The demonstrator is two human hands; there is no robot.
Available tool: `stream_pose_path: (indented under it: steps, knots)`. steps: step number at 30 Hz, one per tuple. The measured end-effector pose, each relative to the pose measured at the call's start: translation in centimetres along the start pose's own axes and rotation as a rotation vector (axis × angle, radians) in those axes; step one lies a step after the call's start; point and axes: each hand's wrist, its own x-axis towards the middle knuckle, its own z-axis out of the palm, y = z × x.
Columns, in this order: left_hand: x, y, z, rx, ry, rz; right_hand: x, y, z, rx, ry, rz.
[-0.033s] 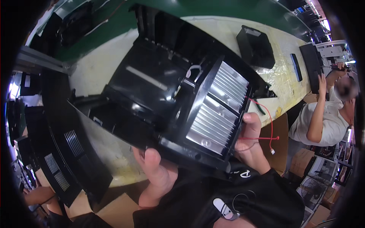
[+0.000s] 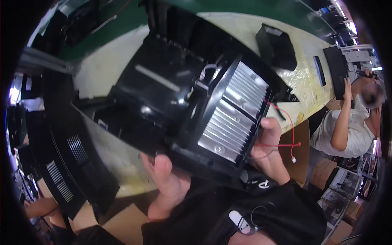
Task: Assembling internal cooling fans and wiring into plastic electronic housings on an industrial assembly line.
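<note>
I hold a large black plastic housing (image 2: 143,90) up in front of me, tilted, above the table. Two silvery ribbed metal panels (image 2: 224,128) sit in its right part. My left hand (image 2: 168,177) grips the near edge, thumb up, its other fingers partly hidden. At the right near corner my right hand (image 2: 267,145) closes on the side beside the panels, fingers mostly behind it. A red wire (image 2: 292,122) with a small white connector (image 2: 293,159) hangs by that hand. A pale cable bundle (image 2: 207,71) shows inside the housing.
On the pale, wrapped table (image 2: 314,98) stand a black box-shaped part (image 2: 277,48) and a thin dark bar (image 2: 319,71). Black slotted panels (image 2: 77,151) stand at left. Open cardboard (image 2: 126,222) lies below. A co-worker (image 2: 337,126) is at the right; another person's arm (image 2: 43,209) shows lower left.
The housing has shifted very slightly up and to the left, and the red wire's free end has swung a little upward. Both hands keep their hold.
</note>
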Motion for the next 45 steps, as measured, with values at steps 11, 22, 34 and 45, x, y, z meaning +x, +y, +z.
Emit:
stream_pose_path:
  steps: [11, 22, 34, 45]
  knots:
    - [0.8, 0.2, 0.8, 0.169, 0.07, 0.04, 0.6, -0.1, 0.1, -0.017, -0.041, -0.045]
    - [1.1, 0.8, -0.6, -0.007, 0.1, 0.04, -0.6, -0.1, 2.6, -0.171, 0.005, -0.103]
    - [1.1, -0.3, -2.0, 0.109, 0.047, 0.018, -0.5, 0.2, 2.4, -0.22, 0.076, -0.113]
    - [0.6, 0.6, -1.1, 0.101, 0.039, -0.091, -0.1, -0.4, -0.8, -0.214, 0.123, -0.016]
